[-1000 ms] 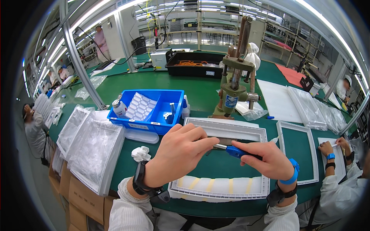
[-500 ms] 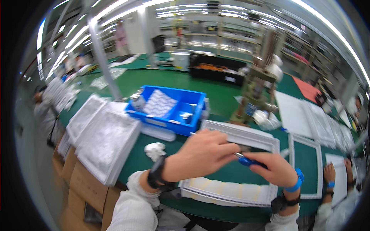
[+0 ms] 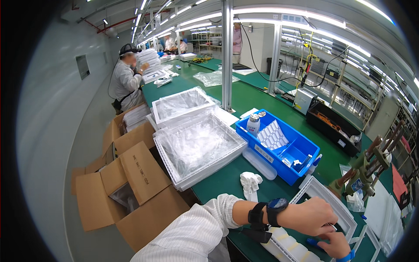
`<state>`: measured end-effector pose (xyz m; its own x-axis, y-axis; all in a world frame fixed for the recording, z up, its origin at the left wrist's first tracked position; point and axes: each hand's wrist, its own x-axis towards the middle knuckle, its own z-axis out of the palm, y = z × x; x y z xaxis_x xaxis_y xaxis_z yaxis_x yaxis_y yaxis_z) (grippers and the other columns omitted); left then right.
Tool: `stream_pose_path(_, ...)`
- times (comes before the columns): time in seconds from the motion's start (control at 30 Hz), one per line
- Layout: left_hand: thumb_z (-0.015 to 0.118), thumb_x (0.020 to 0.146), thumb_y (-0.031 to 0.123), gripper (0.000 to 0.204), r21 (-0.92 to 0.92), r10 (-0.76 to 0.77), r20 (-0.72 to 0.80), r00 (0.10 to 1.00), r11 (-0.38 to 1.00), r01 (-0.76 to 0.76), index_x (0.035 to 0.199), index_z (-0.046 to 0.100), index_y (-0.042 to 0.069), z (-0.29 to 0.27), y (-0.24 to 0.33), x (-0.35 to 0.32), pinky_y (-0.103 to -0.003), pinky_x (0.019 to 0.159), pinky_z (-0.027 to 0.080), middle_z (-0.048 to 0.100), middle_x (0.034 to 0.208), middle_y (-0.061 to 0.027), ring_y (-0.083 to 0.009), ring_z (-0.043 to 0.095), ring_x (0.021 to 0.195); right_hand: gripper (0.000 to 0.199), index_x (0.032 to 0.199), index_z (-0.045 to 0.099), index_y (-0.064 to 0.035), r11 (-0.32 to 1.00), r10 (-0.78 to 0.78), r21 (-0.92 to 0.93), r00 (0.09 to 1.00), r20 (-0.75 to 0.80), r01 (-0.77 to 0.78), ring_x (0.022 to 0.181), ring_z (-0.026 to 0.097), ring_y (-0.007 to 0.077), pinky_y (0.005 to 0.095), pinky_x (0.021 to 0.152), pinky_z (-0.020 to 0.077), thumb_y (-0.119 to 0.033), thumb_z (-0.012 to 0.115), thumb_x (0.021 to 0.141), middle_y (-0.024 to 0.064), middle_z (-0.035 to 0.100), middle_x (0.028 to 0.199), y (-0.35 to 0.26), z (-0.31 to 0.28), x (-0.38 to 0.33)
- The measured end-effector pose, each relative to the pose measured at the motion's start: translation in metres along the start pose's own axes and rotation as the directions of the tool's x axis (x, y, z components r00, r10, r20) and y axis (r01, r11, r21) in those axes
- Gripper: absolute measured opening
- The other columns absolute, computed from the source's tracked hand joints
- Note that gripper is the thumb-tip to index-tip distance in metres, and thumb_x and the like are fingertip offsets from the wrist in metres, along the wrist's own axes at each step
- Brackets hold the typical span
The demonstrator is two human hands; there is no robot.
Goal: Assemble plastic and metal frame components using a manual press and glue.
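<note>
**Blue tool (image 3: 312, 241) could slip onto the white frame (image 3: 328, 192)**

Below and right of the blue box (image 3: 283, 168), the right hand (image 3: 337, 245) appears to grip the blue tool, close over the white frame. The left hand (image 3: 312, 216) curls narrow beside it; I cannot tell what it holds. A loose grip could drop the tool and scratch the frame; crowded fingers might get jabbed.

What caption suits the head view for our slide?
At a white frame: the left hand, and the right hand with a blue-handled tool.
</note>
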<state>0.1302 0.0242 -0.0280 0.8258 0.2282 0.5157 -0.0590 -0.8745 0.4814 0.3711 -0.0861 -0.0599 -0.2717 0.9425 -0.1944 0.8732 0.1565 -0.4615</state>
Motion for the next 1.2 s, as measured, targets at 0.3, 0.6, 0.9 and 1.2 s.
stream_pose_path(0.3, 0.062, 0.095, 0.031, 0.024, 0.126, -0.071, 0.06, 0.996, 0.99, 0.063, 0.089, 0.063, 0.007, 0.01, -0.018, 0.014, -0.048, 0.065, 0.052, 0.066, 0.079, -0.0139, -0.0381, 0.067, 0.077, 0.017, 0.111, 0.066, 0.004, 0.689, 0.244, 0.711, 0.879, -0.409, 0.139, 0.088, 0.073, 0.0202, 0.028, 0.07, 0.0593, -0.003, 0.062, 0.096, 0.013, 0.073, 0.099, -0.049, -0.02, -0.016)
stream_pose_path(0.6, 0.068, 0.095, 0.024, 0.016, 0.119, 0.04, 0.047, 0.998, 0.992, -0.045, 0.091, 0.066, 0.009, 0.004, -0.009, 0.02, -0.036, 0.059, 0.05, 0.063, 0.078, -0.0038, -0.0247, 0.065, 0.071, 0.018, 0.111, 0.064, 0.0086, 0.545, 0.153, 0.798, 0.905, -0.396, 0.257, 0.102, 0.073, 0.0203, 0.0298, 0.089, 0.0596, 0.003, 0.062, 0.094, 0.0136, 0.072, 0.106, -0.045, -0.019, -0.013)
stream_pose_path(0.9, 0.071, 0.092, 0.021, 0.018, 0.126, 0.175, 0.025, 0.984, 0.976, -0.176, 0.087, 0.061, 0.007, 0.009, 0.001, 0.017, -0.035, 0.052, 0.046, 0.059, 0.074, -0.003, -0.0221, 0.062, 0.065, 0.015, 0.102, 0.067, 0.0069, 0.636, 0.143, 0.727, 0.885, -0.443, 0.261, 0.095, 0.073, 0.0162, 0.0281, 0.087, 0.0588, 0.001, 0.067, 0.088, 0.0104, 0.073, 0.097, -0.051, -0.019, -0.022)
stream_pose_path(1.2, 0.075, 0.089, 0.02, 0.02, 0.202, 0.234, -0.074, 0.969, 0.955, -0.215, 0.085, 0.059, 0.008, 0.017, 0.009, 0.018, -0.034, 0.047, 0.041, 0.052, 0.069, -0.0023, -0.0191, 0.058, 0.059, 0.011, 0.092, 0.069, 0.0052, 0.786, 0.162, 0.565, 0.796, -0.583, 0.253, 0.083, 0.07, 0.0119, 0.0268, 0.081, 0.0587, 0.003, 0.067, 0.081, 0.0086, 0.072, 0.087, -0.064, -0.019, -0.024)
